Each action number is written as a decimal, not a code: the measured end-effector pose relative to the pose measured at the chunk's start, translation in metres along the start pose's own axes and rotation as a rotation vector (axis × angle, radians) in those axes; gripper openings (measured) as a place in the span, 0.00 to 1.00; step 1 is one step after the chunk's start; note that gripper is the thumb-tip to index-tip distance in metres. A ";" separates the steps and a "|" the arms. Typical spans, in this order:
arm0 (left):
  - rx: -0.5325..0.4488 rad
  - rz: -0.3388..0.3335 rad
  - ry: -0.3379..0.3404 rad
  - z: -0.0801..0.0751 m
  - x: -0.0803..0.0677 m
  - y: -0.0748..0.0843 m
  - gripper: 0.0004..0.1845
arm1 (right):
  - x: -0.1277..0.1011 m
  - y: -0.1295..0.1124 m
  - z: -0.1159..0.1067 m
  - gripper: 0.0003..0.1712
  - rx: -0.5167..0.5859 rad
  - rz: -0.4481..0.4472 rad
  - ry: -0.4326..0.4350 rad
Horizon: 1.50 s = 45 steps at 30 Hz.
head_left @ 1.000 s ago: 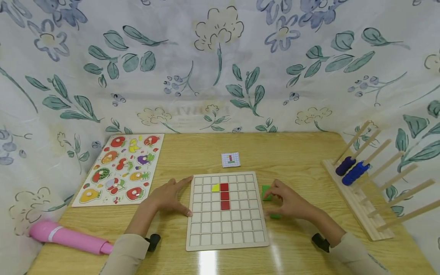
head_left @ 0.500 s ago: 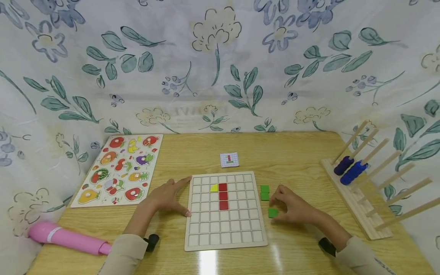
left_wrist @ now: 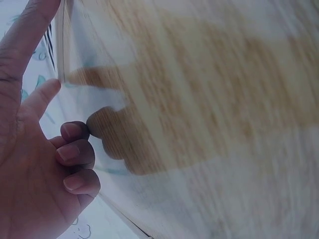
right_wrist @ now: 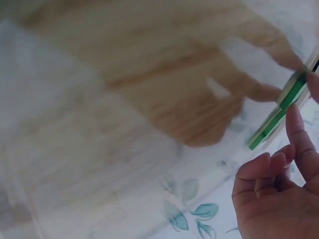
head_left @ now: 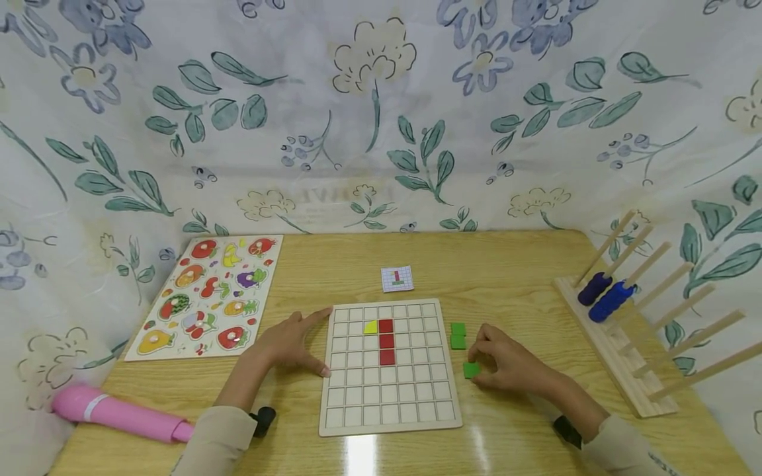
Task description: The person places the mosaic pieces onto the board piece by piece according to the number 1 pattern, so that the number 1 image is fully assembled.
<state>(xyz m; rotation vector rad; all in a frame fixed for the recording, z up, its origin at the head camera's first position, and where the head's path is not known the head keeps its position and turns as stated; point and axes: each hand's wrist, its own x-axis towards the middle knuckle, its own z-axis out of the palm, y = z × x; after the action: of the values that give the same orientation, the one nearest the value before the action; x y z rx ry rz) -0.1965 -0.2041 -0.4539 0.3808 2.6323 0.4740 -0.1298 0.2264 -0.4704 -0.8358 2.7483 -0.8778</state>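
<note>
Green square tile (head_left: 471, 370) sits pinched between thumb and finger of the right hand (head_left: 508, 362), on the side toward the grid board (head_left: 407, 395); likely light and stiff (perhaps slick), best held by opposite edges. Left hand (head_left: 287, 344) spreads thumb and forefinger against the board. Right wrist view crops the thumb; any lift is unclear.

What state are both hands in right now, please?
Left hand: open, touching the left edge of the grid board.
Right hand: closed, pinching a green tile beside the board.
</note>
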 end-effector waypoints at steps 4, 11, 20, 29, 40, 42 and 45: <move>0.002 -0.004 0.001 0.001 -0.001 0.000 0.65 | 0.000 -0.003 0.002 0.10 -0.055 -0.036 0.022; 0.002 -0.003 0.001 0.001 -0.002 0.000 0.65 | 0.003 -0.009 0.003 0.11 -0.098 -0.059 0.033; -0.005 -0.012 -0.002 0.000 -0.001 0.000 0.65 | 0.011 -0.015 0.004 0.11 -0.071 -0.061 0.057; -0.005 -0.014 0.002 0.001 0.001 -0.002 0.66 | 0.026 -0.029 0.009 0.11 -0.026 -0.096 0.060; 0.000 -0.001 -0.001 0.000 -0.001 -0.001 0.66 | 0.047 -0.046 0.016 0.11 0.017 -0.105 0.002; 0.000 -0.002 0.000 0.000 -0.001 -0.001 0.66 | 0.051 -0.050 0.018 0.11 0.009 -0.115 -0.001; 0.002 -0.006 -0.003 -0.001 0.000 -0.001 0.66 | 0.056 -0.055 0.020 0.12 0.001 -0.128 -0.009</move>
<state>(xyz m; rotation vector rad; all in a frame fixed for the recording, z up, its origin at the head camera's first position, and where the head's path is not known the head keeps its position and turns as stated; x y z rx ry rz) -0.1966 -0.2050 -0.4535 0.3742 2.6305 0.4681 -0.1458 0.1488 -0.4537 -1.0232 2.7118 -0.8943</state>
